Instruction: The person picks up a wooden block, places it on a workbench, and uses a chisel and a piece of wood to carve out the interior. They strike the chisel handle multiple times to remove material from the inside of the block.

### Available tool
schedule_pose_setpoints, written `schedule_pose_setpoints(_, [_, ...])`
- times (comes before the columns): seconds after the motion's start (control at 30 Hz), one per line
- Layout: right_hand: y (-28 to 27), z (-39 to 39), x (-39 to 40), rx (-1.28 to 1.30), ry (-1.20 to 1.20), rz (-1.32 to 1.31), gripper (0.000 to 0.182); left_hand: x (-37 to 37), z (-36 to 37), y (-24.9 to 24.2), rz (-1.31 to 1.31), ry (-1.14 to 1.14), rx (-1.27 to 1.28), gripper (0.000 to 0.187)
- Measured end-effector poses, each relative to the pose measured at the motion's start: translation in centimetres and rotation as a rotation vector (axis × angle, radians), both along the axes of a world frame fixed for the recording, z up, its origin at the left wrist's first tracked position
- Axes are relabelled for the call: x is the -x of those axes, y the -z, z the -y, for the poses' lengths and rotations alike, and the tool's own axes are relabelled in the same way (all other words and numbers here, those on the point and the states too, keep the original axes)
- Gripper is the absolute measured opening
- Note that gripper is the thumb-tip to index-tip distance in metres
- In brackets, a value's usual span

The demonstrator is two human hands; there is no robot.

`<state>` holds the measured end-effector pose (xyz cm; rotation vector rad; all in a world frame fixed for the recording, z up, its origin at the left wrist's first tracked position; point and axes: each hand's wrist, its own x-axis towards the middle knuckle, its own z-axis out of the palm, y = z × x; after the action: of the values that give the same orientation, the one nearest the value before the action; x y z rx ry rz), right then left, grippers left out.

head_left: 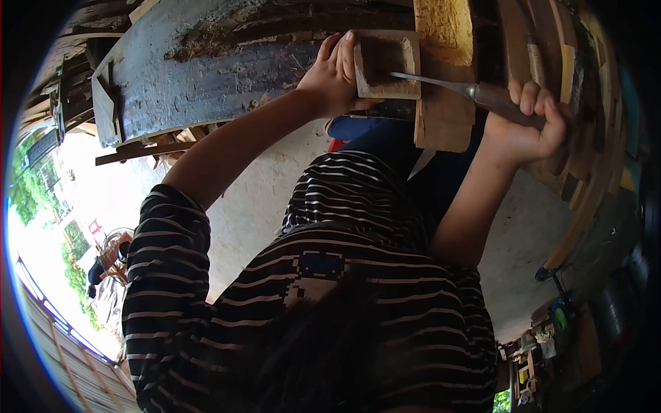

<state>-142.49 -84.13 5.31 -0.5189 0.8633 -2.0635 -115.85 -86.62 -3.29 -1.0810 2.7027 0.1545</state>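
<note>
A small square wooden box with a hollowed middle [387, 89] rests at the near edge of the dark workbench. My left hand [337, 79] is closed round the box's left side, fingers over its rim. In my right hand [527, 124] is a chisel-like tool with a brown wooden handle [492, 98], the fingers wrapped round it. Its thin metal shaft points left, and the tip lies inside the hollow. Just right of the box, a wooden block with a rough yellowish recess [444, 127] lies on the bench.
The worn dark workbench [220, 89] spans the top. Long wooden strips [595, 158] and other tool handles lie at the right. Beneath is a concrete floor [248, 220]. Cluttered items [533, 358] stand at the lower right; a bicycle-like object [110, 255] is at the left.
</note>
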Motion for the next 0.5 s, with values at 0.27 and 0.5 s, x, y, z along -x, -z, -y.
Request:
schedule_pose_setpoints(0.27, [-3.0,0.4,0.8,0.227,-0.145,-0.121,0.009,-0.3,-0.3,0.7,-0.166,0.015,0.142,0.123])
schedule_pose_setpoints(0.5, [-3.6,2.6,0.2,0.04,-0.207,-0.188,0.016,-0.2,-0.3,0.6,-0.101,0.01,0.16,0.123])
